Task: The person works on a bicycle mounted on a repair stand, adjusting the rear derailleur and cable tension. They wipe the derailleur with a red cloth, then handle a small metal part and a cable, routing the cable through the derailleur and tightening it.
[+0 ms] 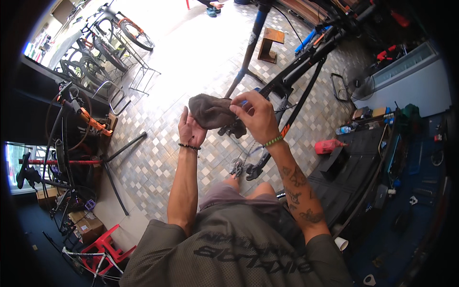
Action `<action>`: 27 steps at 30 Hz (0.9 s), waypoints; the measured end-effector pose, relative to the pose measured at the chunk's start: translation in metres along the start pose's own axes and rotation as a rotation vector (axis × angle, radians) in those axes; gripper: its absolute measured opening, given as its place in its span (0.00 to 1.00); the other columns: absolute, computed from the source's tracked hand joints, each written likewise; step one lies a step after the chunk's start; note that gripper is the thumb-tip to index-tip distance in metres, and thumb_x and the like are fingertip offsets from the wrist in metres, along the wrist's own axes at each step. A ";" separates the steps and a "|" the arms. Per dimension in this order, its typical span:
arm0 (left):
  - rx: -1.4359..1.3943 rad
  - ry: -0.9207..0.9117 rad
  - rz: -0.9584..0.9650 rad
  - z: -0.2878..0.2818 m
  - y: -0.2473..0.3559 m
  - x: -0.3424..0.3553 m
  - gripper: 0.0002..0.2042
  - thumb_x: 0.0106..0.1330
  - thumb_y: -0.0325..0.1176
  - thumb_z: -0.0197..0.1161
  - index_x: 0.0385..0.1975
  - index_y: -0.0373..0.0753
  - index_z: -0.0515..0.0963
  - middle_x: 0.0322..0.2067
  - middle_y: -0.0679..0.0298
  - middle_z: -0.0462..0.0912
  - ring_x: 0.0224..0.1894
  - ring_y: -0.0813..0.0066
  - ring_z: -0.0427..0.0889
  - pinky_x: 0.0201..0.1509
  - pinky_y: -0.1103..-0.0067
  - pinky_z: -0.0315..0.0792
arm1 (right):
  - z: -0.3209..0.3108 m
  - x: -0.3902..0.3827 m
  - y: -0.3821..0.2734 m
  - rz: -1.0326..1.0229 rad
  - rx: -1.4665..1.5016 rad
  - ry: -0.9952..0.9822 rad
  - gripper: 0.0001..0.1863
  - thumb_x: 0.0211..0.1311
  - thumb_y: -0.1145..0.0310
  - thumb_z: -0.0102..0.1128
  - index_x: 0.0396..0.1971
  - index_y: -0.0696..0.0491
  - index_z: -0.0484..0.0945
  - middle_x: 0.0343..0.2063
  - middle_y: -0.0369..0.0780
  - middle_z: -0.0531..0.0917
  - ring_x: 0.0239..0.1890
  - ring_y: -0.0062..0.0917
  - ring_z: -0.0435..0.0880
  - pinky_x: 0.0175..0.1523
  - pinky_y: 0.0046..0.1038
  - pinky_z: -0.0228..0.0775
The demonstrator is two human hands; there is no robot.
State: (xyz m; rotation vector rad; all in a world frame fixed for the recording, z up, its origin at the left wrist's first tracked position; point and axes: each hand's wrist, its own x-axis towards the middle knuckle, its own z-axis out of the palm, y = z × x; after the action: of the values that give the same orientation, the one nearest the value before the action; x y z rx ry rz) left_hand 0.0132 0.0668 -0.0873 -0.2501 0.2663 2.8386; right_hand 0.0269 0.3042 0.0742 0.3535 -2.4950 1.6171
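A dark brown cloth rag (210, 112) is held up in front of me, bunched and folded. My right hand (258, 116) pinches its right edge between thumb and fingers. My left hand (192, 130) is palm up at the rag's left side, thumb stretched out, with the cloth lying over its fingers and hiding them. Just beyond and below the hands is a black bicycle frame with orange marks (296, 71), raised beside a repair stand post (248, 52). A dark bike part (234, 128) shows partly under the rag. A chain hangs below it.
On the right is a black workbench (351, 174) with a pink-red bottle (329, 146). A fan (359, 87) and a rusty metal block (271, 44) stand beyond. At left are stand legs (116, 162), a red plastic stool (103, 248) and several parked bicycles (98, 50).
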 end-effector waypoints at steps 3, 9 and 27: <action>-0.178 -0.245 0.055 -0.007 0.004 0.000 0.25 0.81 0.40 0.50 0.70 0.31 0.71 0.69 0.48 0.77 0.73 0.53 0.73 0.82 0.55 0.60 | 0.024 0.042 0.018 -0.020 -0.042 -0.139 0.08 0.67 0.67 0.73 0.42 0.55 0.88 0.38 0.37 0.89 0.31 0.20 0.86 0.37 0.24 0.77; 0.241 0.015 0.120 0.042 -0.028 -0.007 0.17 0.79 0.34 0.62 0.61 0.32 0.78 0.55 0.56 0.87 0.54 0.67 0.88 0.60 0.69 0.84 | 0.049 0.061 0.029 0.046 0.081 -0.265 0.07 0.64 0.70 0.75 0.40 0.54 0.90 0.36 0.35 0.86 0.31 0.18 0.85 0.37 0.22 0.77; 0.452 0.145 0.306 0.058 -0.036 0.000 0.16 0.81 0.35 0.60 0.58 0.29 0.78 0.51 0.55 0.88 0.50 0.68 0.90 0.56 0.73 0.87 | 0.029 0.084 0.050 0.143 0.324 -0.526 0.14 0.69 0.69 0.73 0.53 0.55 0.88 0.38 0.36 0.90 0.40 0.18 0.86 0.48 0.23 0.81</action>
State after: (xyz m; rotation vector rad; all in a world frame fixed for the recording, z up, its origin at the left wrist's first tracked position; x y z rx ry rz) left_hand 0.0158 0.1129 -0.0372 -0.3407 1.0404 2.9489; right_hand -0.0680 0.2871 0.0393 0.7411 -2.6477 2.2413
